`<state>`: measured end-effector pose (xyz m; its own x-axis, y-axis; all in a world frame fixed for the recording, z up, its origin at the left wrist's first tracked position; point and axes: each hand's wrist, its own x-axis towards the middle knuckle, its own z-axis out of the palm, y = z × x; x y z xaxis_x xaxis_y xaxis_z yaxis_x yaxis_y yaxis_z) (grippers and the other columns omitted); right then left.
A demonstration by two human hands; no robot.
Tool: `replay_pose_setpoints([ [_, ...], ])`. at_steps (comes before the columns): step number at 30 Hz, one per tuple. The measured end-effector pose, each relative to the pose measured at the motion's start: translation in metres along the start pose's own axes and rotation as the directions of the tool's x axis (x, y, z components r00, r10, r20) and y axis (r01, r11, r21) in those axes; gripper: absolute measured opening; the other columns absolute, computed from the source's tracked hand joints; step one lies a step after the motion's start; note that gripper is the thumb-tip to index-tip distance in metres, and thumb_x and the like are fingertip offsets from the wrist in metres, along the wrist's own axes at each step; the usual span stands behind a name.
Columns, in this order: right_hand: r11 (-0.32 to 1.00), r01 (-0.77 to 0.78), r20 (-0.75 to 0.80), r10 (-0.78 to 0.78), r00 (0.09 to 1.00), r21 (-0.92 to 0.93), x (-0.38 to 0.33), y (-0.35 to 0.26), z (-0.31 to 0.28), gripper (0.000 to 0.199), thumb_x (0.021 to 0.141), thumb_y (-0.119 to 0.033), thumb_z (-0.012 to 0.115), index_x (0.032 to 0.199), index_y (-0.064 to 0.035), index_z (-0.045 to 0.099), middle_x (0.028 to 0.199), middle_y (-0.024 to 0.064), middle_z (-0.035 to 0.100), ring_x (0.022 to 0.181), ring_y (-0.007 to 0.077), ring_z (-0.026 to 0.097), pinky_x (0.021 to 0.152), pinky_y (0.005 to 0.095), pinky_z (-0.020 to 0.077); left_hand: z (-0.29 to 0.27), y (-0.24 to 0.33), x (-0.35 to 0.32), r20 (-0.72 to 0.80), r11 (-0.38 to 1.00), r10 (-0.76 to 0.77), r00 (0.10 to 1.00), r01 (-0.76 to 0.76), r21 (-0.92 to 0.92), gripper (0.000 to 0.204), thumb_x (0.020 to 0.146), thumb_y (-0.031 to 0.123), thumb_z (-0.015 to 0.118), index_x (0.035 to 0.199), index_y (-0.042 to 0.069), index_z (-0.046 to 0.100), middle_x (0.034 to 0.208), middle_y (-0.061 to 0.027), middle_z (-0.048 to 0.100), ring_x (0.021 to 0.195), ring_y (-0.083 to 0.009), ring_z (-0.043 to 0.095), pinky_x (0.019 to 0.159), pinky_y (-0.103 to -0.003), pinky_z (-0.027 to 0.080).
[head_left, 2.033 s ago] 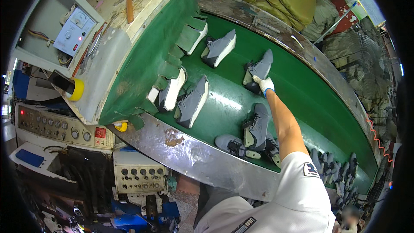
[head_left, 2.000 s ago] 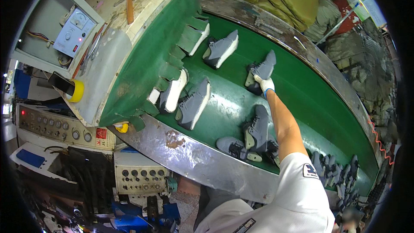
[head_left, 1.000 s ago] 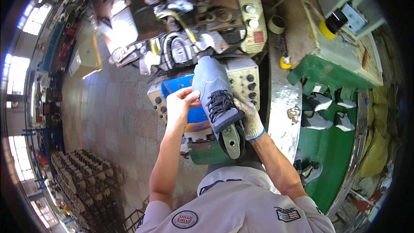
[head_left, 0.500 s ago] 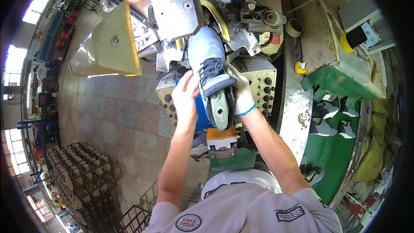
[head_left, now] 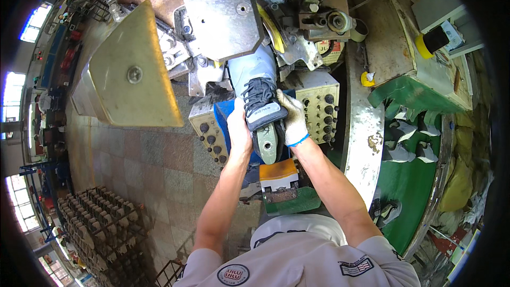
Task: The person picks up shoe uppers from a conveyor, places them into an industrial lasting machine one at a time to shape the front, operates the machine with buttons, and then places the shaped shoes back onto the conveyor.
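A light grey-blue shoe upper (head_left: 258,89) with black laces sits on a pale green shoe last (head_left: 267,146). Its toe end reaches under the metal plate (head_left: 220,18) of a machine, where the tip is hidden. My bare left hand (head_left: 240,132) lies closed along the shoe's left side, its fingers partly out of sight. On the opposite side my right hand (head_left: 294,118), in a whitish glove with a blue cuff, grips the shoe near the heel collar. Just below the last is an orange-topped pad (head_left: 279,170) on a metal bracket.
Control boxes with black knobs (head_left: 322,114) flank the shoe. A large beige lamp-like housing (head_left: 130,74) juts out at left. To the right, several shoe uppers (head_left: 398,152) lie on a green conveyor (head_left: 396,183). A rack of shoe lasts (head_left: 98,223) stands at lower left.
My left hand has gone from loosely spread fingers to pressing against the shoe's side. The shoe's toe end is covered further by the metal plate. My right hand keeps its hold.
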<state>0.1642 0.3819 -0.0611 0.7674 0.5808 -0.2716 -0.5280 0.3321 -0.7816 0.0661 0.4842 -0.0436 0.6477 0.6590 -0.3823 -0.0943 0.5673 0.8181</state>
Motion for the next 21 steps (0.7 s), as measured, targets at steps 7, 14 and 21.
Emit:
replay_pose_setpoints([
  [7, 0.999, 0.017, 0.034, -0.016, 0.999, -0.036, 0.009, -0.007, -0.006, 0.025, 0.100, -0.024, 0.062, 0.100, -0.0015, 0.072, 0.089, -0.0026, 0.067, 0.078, 0.0054, 0.058, 0.071, 0.0240, 0.0460, 0.001, -0.032, 0.005, -0.006, 0.984, 0.179, 0.984, -0.179, 0.014, 0.048, 0.110, 0.037, 0.037, 0.114, -0.001, 0.067, 0.105, -0.0042, 0.068, 0.092, -0.0107, 0.059, 0.087, -0.028, 0.048],
  [14, 0.998, 0.025, -0.040, -0.027, 0.999, -0.056, -0.027, -0.036, -0.045, 0.044, 0.104, -0.028, 0.041, 0.130, 0.0057, 0.054, 0.123, 0.0159, 0.062, 0.109, 0.0236, 0.062, 0.085, 0.0339, 0.0538, -0.055, -0.058, 0.003, 0.099, 0.955, -0.254, 0.962, 0.233, 0.182, 0.067, 0.104, 0.055, 0.040, 0.123, -0.005, 0.062, 0.121, -0.0127, 0.067, 0.107, -0.0224, 0.064, 0.096, -0.035, 0.048],
  [21, 0.999, -0.001, -0.092, 0.006, 0.996, 0.046, -0.137, -0.069, -0.159, 0.053, 0.106, -0.024, 0.026, 0.144, 0.0109, 0.036, 0.134, 0.0275, 0.056, 0.116, 0.0401, 0.062, 0.093, 0.0504, 0.0571, -0.261, -0.242, -0.035, 0.169, 0.129, -0.720, 0.673, -0.109, 0.986, 0.082, 0.078, 0.065, 0.058, 0.131, 0.002, 0.061, 0.137, -0.0230, 0.058, 0.124, -0.0364, 0.058, 0.102, -0.042, 0.048],
])
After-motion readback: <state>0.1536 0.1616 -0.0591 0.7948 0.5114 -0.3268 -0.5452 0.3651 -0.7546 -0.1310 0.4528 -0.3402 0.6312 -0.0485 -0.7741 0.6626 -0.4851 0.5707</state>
